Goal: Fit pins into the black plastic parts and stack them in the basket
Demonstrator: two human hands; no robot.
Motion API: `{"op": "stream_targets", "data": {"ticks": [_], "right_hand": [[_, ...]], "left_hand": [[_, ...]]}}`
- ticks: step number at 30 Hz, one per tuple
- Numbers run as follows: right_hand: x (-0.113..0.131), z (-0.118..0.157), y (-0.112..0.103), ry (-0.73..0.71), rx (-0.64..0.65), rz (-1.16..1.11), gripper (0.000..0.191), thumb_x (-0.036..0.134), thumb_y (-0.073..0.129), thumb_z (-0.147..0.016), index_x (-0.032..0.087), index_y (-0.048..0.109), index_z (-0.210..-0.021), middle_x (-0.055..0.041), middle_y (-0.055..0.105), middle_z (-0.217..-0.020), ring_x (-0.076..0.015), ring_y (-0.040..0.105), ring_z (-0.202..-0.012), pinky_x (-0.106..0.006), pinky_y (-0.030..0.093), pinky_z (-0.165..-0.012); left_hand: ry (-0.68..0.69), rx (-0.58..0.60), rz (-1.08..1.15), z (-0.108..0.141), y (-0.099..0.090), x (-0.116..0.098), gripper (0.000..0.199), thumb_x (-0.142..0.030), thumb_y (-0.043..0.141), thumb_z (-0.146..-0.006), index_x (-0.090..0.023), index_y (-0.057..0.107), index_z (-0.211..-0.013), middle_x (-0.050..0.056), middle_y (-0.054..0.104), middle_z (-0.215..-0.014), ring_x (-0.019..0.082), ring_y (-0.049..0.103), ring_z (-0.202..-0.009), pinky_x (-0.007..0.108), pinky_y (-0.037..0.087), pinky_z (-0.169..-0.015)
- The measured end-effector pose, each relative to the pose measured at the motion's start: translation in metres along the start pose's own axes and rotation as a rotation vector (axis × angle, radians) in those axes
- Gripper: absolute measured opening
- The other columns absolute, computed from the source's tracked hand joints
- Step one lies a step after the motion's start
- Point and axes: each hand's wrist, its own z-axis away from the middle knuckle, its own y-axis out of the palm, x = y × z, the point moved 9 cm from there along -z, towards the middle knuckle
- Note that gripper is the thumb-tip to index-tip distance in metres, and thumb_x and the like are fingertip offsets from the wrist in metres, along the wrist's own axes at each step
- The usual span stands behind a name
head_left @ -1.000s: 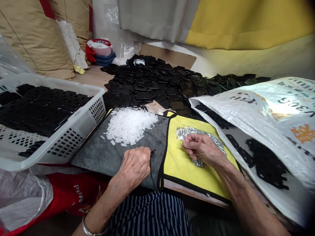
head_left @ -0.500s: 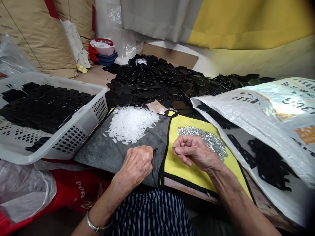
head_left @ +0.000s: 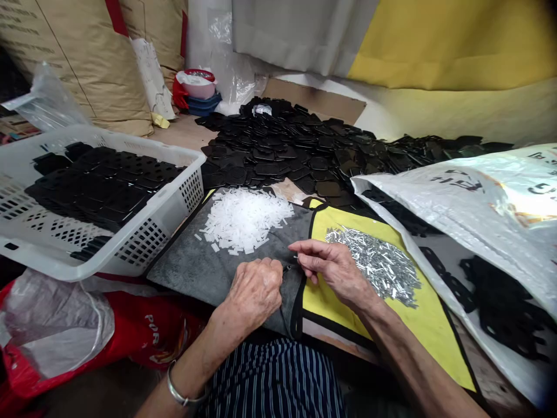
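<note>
My left hand (head_left: 256, 290) is closed over the grey cloth (head_left: 187, 264), gripping a small black part (head_left: 286, 268) whose end sticks out past the fingers. Most of that part is hidden by the hand. Just to its right, my right hand (head_left: 333, 270) pinches a tiny metal pin (head_left: 296, 257) between thumb and forefinger, pointing toward the black part. A pile of silvery metal pins (head_left: 383, 264) lies beyond my right wrist on the yellow cloth (head_left: 324, 305). Small white strips (head_left: 246, 217) are heaped on the grey cloth, beyond my left hand.
A white plastic basket (head_left: 150, 229) of flat black pieces stands at the left. Across the back spreads a large heap of black plates (head_left: 278, 154). On the right, a white sack (head_left: 439, 191) lies open with black parts inside. A red bag (head_left: 143, 331) sits below the basket.
My right hand has moved left from beside the metal pins, up close to the black part in my left hand. The whole view has shifted slightly, with everything appearing further right.
</note>
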Motion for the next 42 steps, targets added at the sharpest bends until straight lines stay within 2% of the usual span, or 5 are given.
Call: {"op": "stream_targets", "data": {"ticks": [5,14,23,36,42], "right_hand": [[-0.002,-0.001,0.0,-0.037,-0.018,0.227,0.018,0.025,0.048,-0.077,0.014,0.059,-0.085,0.0027,0.051,-0.054,-0.0077,0.047,-0.042,-0.019,0.037,-0.041],[-0.004,0.001,0.002,0.068,-0.097,-0.105,0.022,0.028,0.062,-0.067,0.009,0.062,-0.079,-0.0011,0.055,-0.051,-0.0067,0.044,-0.044,-0.016,0.025,-0.04],[-0.014,-0.003,0.01,0.016,-0.03,-0.011,0.016,0.024,0.058,-0.071,0.011,0.062,-0.079,0.0001,0.054,-0.055,-0.0086,0.047,-0.051,-0.019,0.032,-0.047],[0.035,0.021,0.029,-0.764,-0.028,0.616,0.017,0.007,0.038,-0.086,0.016,0.05,-0.079,-0.0047,0.054,-0.075,-0.0122,0.051,-0.067,-0.023,0.043,-0.059],[0.021,0.017,0.028,-0.738,-0.03,0.515,0.019,0.006,0.037,-0.087,0.016,0.05,-0.079,-0.0034,0.052,-0.075,-0.0105,0.05,-0.065,-0.02,0.043,-0.056]], "left_hand": [[0.002,-0.025,-0.008,0.002,-0.001,0.0,0.021,-0.005,0.035,-0.077,-0.016,0.052,-0.079,0.007,0.058,-0.072,0.024,0.058,-0.068,0.033,0.042,-0.058],[0.005,0.004,-0.011,0.003,0.0,0.0,0.022,-0.005,0.032,-0.079,-0.016,0.051,-0.08,0.008,0.057,-0.075,0.025,0.058,-0.071,0.035,0.044,-0.06],[-0.005,0.003,-0.02,0.001,0.001,-0.001,0.024,-0.004,0.032,-0.078,-0.015,0.052,-0.081,0.009,0.058,-0.074,0.026,0.059,-0.07,0.035,0.044,-0.058],[-0.011,-0.029,-0.002,0.002,0.0,0.002,0.023,-0.005,0.032,-0.078,-0.018,0.052,-0.081,0.006,0.059,-0.076,0.024,0.059,-0.073,0.035,0.043,-0.063],[-0.062,0.061,0.03,-0.002,0.006,0.01,0.022,-0.007,0.035,-0.077,-0.019,0.053,-0.082,0.004,0.062,-0.077,0.022,0.06,-0.075,0.031,0.04,-0.062]]}}
